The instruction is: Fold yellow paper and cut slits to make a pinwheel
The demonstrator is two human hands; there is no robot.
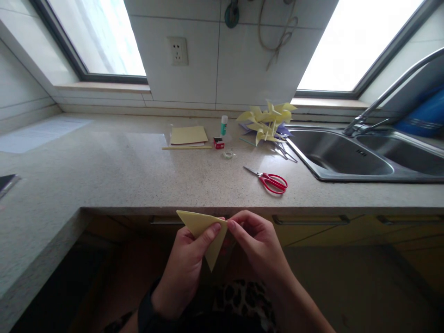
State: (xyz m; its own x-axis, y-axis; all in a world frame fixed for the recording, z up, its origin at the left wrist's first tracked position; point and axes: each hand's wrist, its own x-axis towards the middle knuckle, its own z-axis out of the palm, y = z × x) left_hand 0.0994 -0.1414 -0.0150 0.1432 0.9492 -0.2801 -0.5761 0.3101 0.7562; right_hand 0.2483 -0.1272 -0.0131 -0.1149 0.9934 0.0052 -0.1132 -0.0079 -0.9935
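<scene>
A sheet of pale yellow paper (197, 223), folded into a triangle, is held in front of the counter's edge. My left hand (189, 259) grips it with the thumb pressed flat on its face. At the paper's right corner, my right hand (258, 240) pinches the edge between thumb and forefinger. Beyond my hands, red-handled scissors (268, 179) lie on the counter, blades pointing left. Farther back are a stack of yellow paper (189, 135), a glue stick (224, 125) standing upright, a small red box (218, 143) and a roll of clear tape (228, 155).
Several yellow and purple paper pinwheels (268, 122) lie at the back, beside the steel sink (333, 178) and its tap (357, 122). A thin stick (187, 148) rests before the paper stack. White sheets (41, 132) and a dark flat object (7, 183) are at left.
</scene>
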